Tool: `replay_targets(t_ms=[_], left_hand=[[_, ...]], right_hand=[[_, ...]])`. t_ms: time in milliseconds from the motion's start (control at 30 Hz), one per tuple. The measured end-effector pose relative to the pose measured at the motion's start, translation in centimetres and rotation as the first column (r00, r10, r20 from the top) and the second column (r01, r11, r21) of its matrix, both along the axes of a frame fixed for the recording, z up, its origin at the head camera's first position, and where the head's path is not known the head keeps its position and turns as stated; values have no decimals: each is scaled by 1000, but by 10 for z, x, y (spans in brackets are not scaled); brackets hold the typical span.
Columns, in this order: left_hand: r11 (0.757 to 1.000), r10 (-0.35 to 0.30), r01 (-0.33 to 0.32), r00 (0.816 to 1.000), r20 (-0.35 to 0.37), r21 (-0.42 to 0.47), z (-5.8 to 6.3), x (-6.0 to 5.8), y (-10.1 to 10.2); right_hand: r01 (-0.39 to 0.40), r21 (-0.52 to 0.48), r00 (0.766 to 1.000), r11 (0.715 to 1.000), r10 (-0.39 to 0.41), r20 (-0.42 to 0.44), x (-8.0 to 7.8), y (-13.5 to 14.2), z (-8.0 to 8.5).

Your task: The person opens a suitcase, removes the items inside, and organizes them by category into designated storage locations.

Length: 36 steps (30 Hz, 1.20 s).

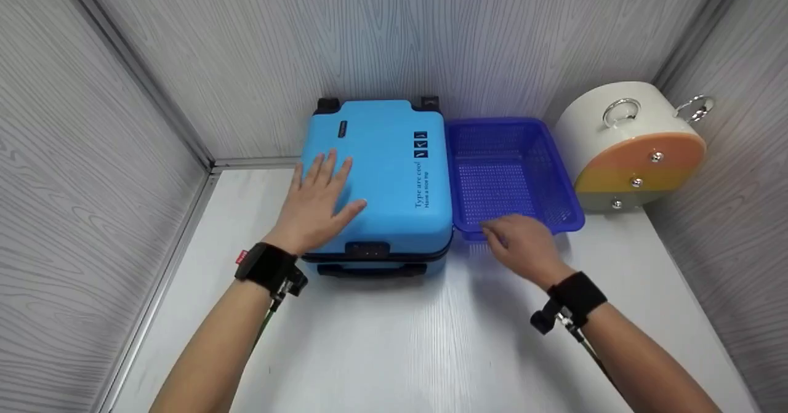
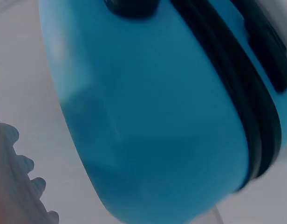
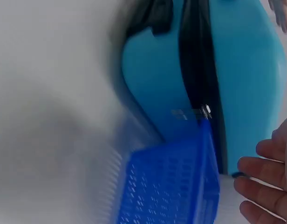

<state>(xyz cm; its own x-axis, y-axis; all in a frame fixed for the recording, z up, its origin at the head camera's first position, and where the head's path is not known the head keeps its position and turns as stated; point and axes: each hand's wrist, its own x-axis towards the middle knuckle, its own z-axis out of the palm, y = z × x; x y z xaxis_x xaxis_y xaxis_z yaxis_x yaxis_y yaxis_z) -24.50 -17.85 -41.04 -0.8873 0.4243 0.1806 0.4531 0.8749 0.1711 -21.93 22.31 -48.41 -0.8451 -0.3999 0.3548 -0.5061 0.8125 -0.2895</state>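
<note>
1. l. hand point(image 1: 314, 207): fingers straight + spread, gripping nothing, held over blue suitcase point(image 1: 381, 182); contact hard to tell.
2. suitcase lies flat mid-table, nr back edge of table point(image 1: 381, 351), black handle point(image 1: 372, 270) facing front edge.
3. r. hand point(image 1: 523, 247): fingers relaxed, slightly bent, nothing gripped, nr front rim of blue basket point(image 1: 495, 185).
4. basket sits just beside suitcase, on its r. side, nr back edge.
5. white rounded box point(image 1: 631, 145) w/ colored front + knobs point(image 1: 637, 182), back r. corner.
</note>
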Motion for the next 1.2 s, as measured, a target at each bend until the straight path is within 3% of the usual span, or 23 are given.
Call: replay_targets(t_ms=[133, 200, 267, 367, 467, 533, 600, 767, 900, 1067, 1200], left_hand=[[993, -78, 76, 997, -18, -86, -5, 17, 41], [988, -102, 100, 995, -16, -117, -10, 21, 60], [984, -115, 111, 993, -16, -143, -14, 22, 73], [982, -101, 99, 995, -1, -161, -23, 20, 84], [986, -78, 80, 997, 25, -148, -31, 17, 86], [988, -68, 73, 997, 40, -136, -35, 17, 85], [990, -66, 70, 997, 39, -125, -36, 16, 86], [989, -68, 71, 997, 29, -130, -37, 14, 88], [988, -59, 62, 998, 25, -142, -39, 13, 89], [989, -60, 63, 998, 28, -137, -40, 11, 91], [984, -66, 68, 998, 17, -164, -40, 9, 92]], right_hand=[[42, -128, 992, 991, -26, 126, 18, -25, -38], [114, -234, 964, 965, -50, 262, 21, -36, -54], [208, -340, 915, 917, -60, 398, 20, -45, -67], [349, -458, 834, 818, -47, 550, 16, -56, -77], [435, -520, 788, 735, -32, 614, 13, -63, -81], [464, -560, 777, 687, -13, 629, 11, -66, -82], [486, -617, 775, 619, 21, 632, 10, -68, -82], [562, -722, 754, 404, 109, 648, 4, -76, -84], [620, -734, 727, 278, 147, 671, 0, -82, -84], [637, -748, 730, 189, 164, 663, -2, -87, -82], [647, -743, 733, 171, 127, 668, -2, -87, -81]])
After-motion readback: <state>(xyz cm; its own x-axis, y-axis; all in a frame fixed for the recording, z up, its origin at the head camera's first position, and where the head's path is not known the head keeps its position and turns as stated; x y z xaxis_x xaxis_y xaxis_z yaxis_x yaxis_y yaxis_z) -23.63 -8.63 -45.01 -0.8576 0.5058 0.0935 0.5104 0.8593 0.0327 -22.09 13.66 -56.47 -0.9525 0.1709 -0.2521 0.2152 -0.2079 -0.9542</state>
